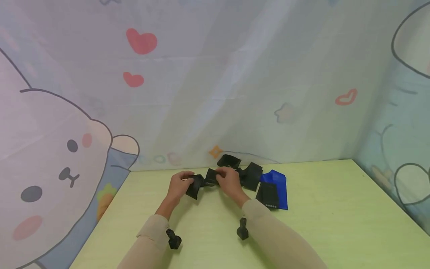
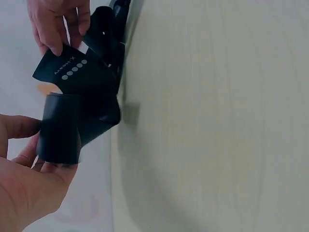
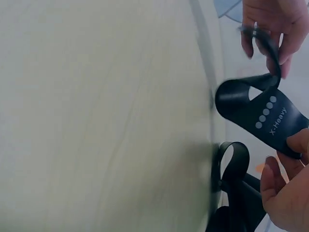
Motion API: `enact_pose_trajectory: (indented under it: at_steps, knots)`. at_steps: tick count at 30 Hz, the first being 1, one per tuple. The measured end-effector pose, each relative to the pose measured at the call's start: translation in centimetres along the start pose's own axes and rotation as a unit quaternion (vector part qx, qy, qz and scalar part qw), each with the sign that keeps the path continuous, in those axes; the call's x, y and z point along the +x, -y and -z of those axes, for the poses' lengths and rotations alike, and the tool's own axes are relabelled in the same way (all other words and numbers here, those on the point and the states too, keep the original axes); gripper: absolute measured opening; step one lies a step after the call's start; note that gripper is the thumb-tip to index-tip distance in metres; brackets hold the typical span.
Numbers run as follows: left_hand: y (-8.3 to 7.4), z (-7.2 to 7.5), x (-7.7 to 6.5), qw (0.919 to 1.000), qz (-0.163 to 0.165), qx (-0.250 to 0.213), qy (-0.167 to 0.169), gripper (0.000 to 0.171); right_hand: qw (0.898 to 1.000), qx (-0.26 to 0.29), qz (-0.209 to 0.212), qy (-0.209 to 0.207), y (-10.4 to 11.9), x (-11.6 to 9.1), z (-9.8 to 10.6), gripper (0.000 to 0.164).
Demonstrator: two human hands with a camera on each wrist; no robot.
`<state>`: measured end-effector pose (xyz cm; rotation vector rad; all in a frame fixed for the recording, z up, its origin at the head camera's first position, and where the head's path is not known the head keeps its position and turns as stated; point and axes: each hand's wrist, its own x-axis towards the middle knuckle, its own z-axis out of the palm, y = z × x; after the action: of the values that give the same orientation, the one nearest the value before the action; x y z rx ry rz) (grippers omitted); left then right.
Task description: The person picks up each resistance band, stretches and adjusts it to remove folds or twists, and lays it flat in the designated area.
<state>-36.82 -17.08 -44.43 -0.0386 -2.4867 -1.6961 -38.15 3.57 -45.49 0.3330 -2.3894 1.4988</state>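
Note:
Between both hands stretches a black resistance band (image 1: 193, 188), curled and twisted, with "X-Heavy" and a row of pale dots printed on it (image 3: 271, 116). My left hand (image 1: 179, 185) pinches a curled end of the band, thumb on one side and fingers on the other, as the left wrist view shows. My right hand (image 1: 230, 182) pinches the band by the printed stretch, thumb over its edge (image 3: 287, 193). Close behind and beside the right hand lie more black bands (image 1: 253, 176), one of them looped up (image 1: 229, 160).
Right of the hands, a blue band (image 1: 283, 192) lies on the pale yellow-green table (image 1: 322, 216), partly under a black band (image 1: 268, 194) with pale dots. A printed cloth backdrop (image 1: 208, 93) hangs along the table's back edge. Small black devices (image 1: 174, 240) hang at both wrists.

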Motion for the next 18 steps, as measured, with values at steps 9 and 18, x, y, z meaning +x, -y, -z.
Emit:
enact_pose_trajectory:
  at_steps: [9,18]
  knots:
    - [-1.2,1.1,-2.3,0.999,-0.017,-0.039,0.014,0.035,0.998,0.044,0.012,-0.033,0.9,0.4,0.1,0.024]
    - [-2.8,1.4,-6.0,0.9936,-0.016,-0.092,0.063,0.041,0.997,0.07,0.005,-0.031,1.8,0.5,0.0,0.027]
